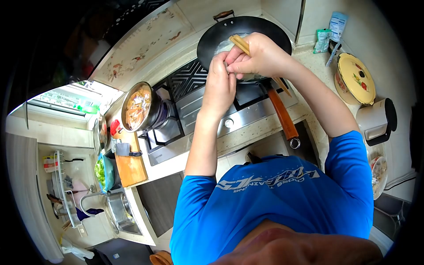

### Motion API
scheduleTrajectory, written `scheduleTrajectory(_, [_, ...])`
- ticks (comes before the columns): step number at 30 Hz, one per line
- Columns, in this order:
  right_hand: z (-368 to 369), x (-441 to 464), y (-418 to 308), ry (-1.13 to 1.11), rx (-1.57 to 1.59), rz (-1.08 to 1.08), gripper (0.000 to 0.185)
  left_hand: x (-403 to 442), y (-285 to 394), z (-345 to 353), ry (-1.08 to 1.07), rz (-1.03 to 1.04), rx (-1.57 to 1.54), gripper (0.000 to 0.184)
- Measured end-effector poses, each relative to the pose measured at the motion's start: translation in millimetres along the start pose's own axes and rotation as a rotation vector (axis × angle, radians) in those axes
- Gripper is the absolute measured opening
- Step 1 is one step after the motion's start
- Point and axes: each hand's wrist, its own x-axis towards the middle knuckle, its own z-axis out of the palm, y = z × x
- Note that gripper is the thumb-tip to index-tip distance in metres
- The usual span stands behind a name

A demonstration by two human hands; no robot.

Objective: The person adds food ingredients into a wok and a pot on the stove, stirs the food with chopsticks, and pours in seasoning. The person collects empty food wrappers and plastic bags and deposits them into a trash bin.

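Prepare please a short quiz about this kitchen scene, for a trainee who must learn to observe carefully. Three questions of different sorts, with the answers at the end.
1. Multiple choice: above the wok, what holds the chopsticks?
A) the left hand
B) the right hand
C) neither hand
2. True or false: the broad-bladed knife lies on the wooden board.
3. Fill in the missing word: near the white kettle with the black handle stands a pot whose lid is mainly ____.

Key: 1 B; 2 true; 3 yellow.
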Motion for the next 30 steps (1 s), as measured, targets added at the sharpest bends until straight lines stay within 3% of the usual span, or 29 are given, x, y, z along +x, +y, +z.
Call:
scheduleTrajectory(2, [2.8, -2.9, -0.3, 0.04, -0.014, -0.027, 0.015, 0.9, 2.7, 2.4, -0.058, -0.078, -0.062, 0.031])
scheduleTrajectory(4, [5.9, -3.1, 3.5, 0.175, -0.147, -0.099, 0.013, 4.1, 0.0, 8.2, 0.009, 0.04, -0.009, 0.031])
scheduleTrajectory(8, [1.4, -1.4, 6.5, 0.179, -0.217, -0.055, 0.01, 5.9, 2.8, 12.7, 0.036, 0.074, -0.003, 0.032])
scheduleTrajectory(10, [-2.6, 1.1, 17.7, 0.124, 0.093, -0.002, 0.011, 5.6, 5.1, 13.3, 0.045, 0.082, -0.003, 0.035])
scheduleTrajectory(20, [-10.2, -5.0, 9.4, 0.027, 0.133, -0.031, 0.012, 1.4, 6.8, 9.4, 0.005, -0.003, 0.0, 0.046])
scheduleTrajectory(25, [-5.2, -2.4, 12.5, 0.144, 0.017, 0.077, 0.012, 3.1, 10.7, 11.3, 0.012, 0.084, -0.001, 0.049])
scheduleTrajectory(29, [-10.9, -1.8, 14.0, 0.116, 0.201, 0.055, 0.012, -0.4, 15.3, 10.0, 0.038, -0.039, -0.007, 0.043])
scheduleTrajectory(30, [-14.8, -1.5, 11.6, 0.134, 0.197, 0.101, 0.012, -0.6, 14.3, 12.6, 0.109, -0.053, -0.146, 0.037])
